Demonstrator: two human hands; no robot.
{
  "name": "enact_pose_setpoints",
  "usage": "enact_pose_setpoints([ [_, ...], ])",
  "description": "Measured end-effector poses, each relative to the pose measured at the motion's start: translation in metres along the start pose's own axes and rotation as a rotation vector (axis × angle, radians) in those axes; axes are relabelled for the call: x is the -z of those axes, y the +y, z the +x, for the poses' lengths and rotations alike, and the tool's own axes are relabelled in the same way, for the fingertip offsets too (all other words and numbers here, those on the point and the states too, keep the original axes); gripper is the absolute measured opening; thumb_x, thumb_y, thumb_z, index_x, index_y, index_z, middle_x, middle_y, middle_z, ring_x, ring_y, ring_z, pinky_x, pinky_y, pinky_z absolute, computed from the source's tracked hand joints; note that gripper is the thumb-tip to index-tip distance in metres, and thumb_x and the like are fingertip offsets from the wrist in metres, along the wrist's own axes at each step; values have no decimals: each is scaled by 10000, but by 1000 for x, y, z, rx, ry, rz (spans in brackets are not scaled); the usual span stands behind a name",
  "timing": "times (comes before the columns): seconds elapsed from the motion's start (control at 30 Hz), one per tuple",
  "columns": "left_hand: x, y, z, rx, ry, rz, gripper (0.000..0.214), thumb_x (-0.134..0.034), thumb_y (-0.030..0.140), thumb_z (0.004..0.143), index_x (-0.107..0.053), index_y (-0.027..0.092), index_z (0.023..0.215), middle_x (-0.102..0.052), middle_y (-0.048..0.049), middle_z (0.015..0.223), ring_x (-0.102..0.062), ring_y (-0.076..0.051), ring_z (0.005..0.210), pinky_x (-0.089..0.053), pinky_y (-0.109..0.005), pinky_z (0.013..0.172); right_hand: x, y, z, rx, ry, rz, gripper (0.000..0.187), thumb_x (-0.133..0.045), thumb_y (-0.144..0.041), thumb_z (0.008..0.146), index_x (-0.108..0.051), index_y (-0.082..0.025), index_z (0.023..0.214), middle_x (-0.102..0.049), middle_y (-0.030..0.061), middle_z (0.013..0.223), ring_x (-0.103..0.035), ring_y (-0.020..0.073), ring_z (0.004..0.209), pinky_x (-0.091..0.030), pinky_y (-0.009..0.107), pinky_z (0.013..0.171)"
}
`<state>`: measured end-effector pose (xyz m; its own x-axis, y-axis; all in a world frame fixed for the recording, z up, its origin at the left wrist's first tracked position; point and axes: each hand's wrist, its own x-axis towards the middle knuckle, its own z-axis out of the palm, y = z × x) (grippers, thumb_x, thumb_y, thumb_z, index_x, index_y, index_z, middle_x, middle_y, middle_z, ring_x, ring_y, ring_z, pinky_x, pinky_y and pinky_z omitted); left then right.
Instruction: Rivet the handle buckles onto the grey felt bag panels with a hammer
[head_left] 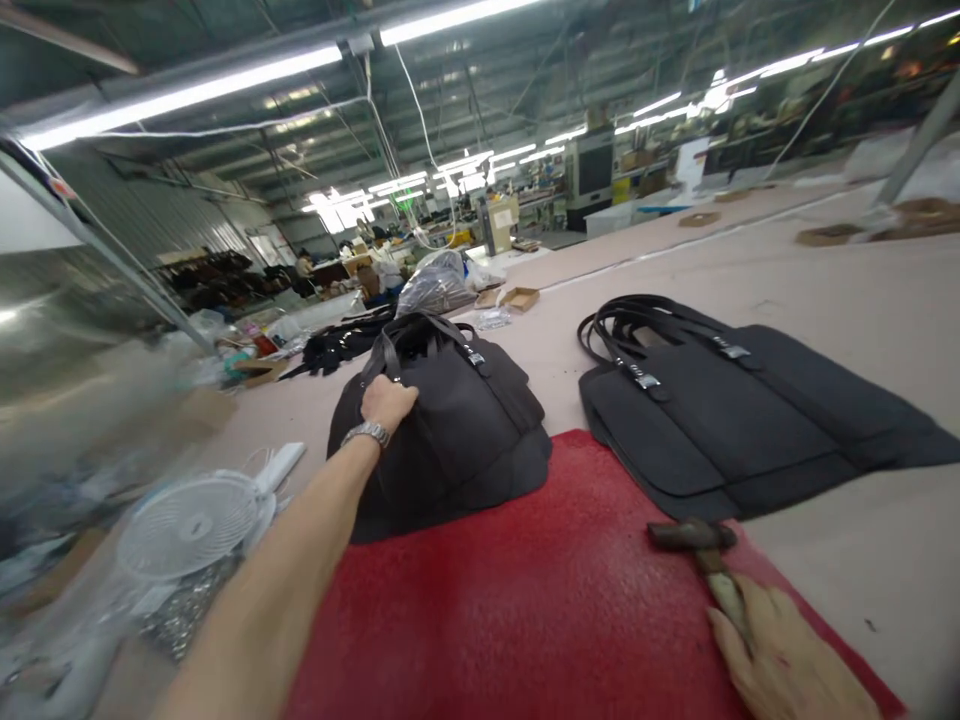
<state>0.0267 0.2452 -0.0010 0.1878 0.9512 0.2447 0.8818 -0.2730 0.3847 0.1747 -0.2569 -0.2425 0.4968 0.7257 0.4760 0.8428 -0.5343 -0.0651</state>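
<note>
Dark bag (pixel 450 420), puffed up and slumped, sits half on the far edge of the red mat (pixel 525 600) and half on the bare worktop (pixel 825 280), toward the worktop's left edge. My left hand (pixel 386 402) is on its upper left side, fingers curled shut into the fabric just below where the straps join, watch (pixel 367 433) on the wrist. The bag looks soft and floppy and I judge it fairly light; it would sag if lifted by the cloth, so the two straps (pixel 420 330) or the buckled strap bases are the better hold. My right hand (pixel 787 660) lies over the handle of a hammer (pixel 694 537) at the mat's near right corner, head pointing away; I cannot tell whether the fingers close round the handle. Just right of the bag and apart from it, flat bags (pixel 750 420) lie stacked with their straps looped at the far end. A white fan (pixel 191 525) lies at the left edge beside my forearm, on loose clutter. Small cardboard boxes (pixel 517 297) and a plastic sack (pixel 435 283) sit further back. Nothing lies between the bag and the hammer but bare mat
</note>
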Motion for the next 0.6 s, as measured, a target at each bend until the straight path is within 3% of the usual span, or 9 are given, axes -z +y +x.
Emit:
enact_pose_setpoints([
  [0.07, 14, 9, -11, -150, 16, 100, 470, -698, 460, 674, -621, 128, 997, -664, -204, 1054, -628, -359, 990, -491, -397, 773, 12, -6, 4, 89, -79, -159, 305, -371, -221, 940, -607, -146, 1118, -558, 136, 914, -505, 266, 807, -363, 373, 626],
  [0.17, 31, -2, -43, -261, -39, 223, 498, -654, 569, 693, -595, 145, 947, -665, -179, 983, -636, -339, 915, -474, -367, 712, 23, -18, 11, -67, -119, -201, 248, -410, -285, 969, -561, -126, 1086, -526, 100, 867, -507, 213, 748, -351, 314, 570],
  [0.23, 31, -31, -77, -240, -108, 254, 496, -618, 618, 706, -573, 161, 893, -660, -159, 942, -637, -323, 868, -452, -346, 669, 28, -23, 14, -190, -158, -165, 246, -412, -312, 976, -540, -123, 1069, -518, 88, 873, -512, 195, 729, -351, 299, 561],
  [0.37, 6, -129, -159, -111, -217, 237, 423, -567, 611, 755, -506, 199, 832, -643, -105, 861, -631, -297, 815, -414, -332, 630, 37, -16, 22, -337, -315, 1, 228, -457, -346, 944, -530, -144, 1020, -556, 95, 930, -557, 212, 780, -356, 313, 598],
  [0.47, -16, -189, -217, -5, -317, 193, 376, -563, 581, 782, -476, 218, 827, -640, -80, 824, -631, -287, 798, -406, -324, 632, 47, -5, 29, -499, -460, 294, 234, -599, -336, 835, -529, -162, 975, -585, 68, 860, -571, 211, 771, -384, 314, 642],
  [0.53, -22, -203, -248, 41, -319, 158, 389, -572, 597, 779, -478, 225, 842, -644, -75, 828, -631, -293, 802, -408, -327, 639, 56, -6, 30, -667, -554, 682, 274, -643, -335, 788, -516, -165, 962, -573, 41, 763, -560, 187, 684, -408, 298, 606],
  [0.6, -22, -201, -270, 73, -309, 119, 405, -591, 608, 767, -486, 227, 853, -649, -77, 834, -631, -301, 809, -414, -334, 652, 66, -15, 27, -880, -620, 1197, 328, -670, -343, 772, -504, -172, 997, -565, 22, 740, -537, 154, 596, -430, 267, 536],
])
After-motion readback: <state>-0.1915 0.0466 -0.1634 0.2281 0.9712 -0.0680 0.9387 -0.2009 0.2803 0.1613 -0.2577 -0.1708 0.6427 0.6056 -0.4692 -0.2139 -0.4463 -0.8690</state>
